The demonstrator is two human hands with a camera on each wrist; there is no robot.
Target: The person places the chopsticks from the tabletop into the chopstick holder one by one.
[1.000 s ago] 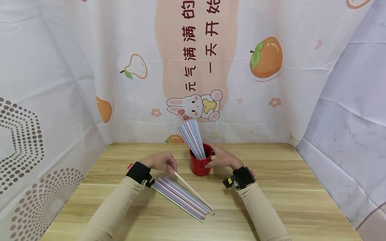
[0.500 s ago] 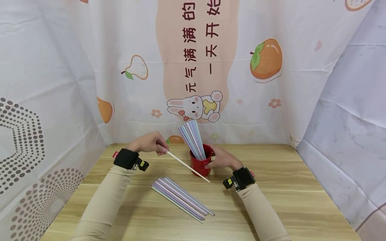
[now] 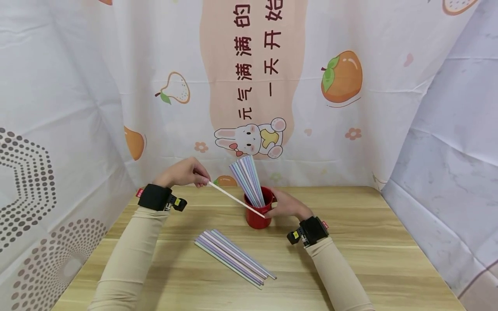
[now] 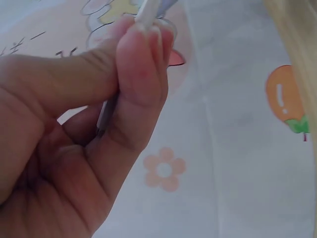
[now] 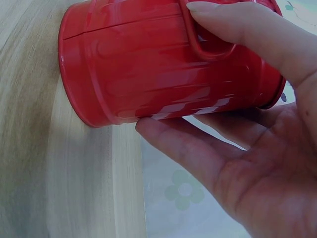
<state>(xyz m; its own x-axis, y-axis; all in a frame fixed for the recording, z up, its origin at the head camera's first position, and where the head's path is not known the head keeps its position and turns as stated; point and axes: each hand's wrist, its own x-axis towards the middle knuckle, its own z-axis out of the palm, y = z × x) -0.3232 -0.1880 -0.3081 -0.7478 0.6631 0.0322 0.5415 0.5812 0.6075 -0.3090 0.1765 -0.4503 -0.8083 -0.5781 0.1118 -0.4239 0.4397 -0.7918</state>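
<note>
Cartoon-printed cloth point(image 3: 350, 142) draped behind and to both sides, with a rabbit point(image 3: 250, 138), persimmons and a column of Chinese characters. Below it, a pale wooden counter point(image 3: 369, 259) running wall to wall.

Near the counter's middle, a red cup point(image 3: 256, 218) standing upright, already holding a fanned bunch of pastel straws point(image 3: 247, 179) that lean up and back out of its mouth. In front of the cup and slightly left, well apart from it, a loose bundle of straws point(image 3: 233, 257) lying flat on the counter (lilac, grey and pale blue, side by side at a slant).

Right hand point(image 3: 285, 204) cupped against the cup's right side, thumb over the handle and fingers curled under the body, steadying it; the right wrist view confirms a firm grip on the red wall point(image 5: 163, 69).

Left hand point(image 3: 186, 172) raised above the counter's back left, thumb and fingertips pinched shut on the top end of a single white straw point(image 3: 235, 199). Straw slanting down and right, its lower tip just at the cup's rim, seemingly not yet inside. Left wrist view: same pinch up close point(image 4: 133, 84).

Judged progress: roughly half done, one bunch in the cup, one straw about to go in, the flat bundle left to move.
</note>
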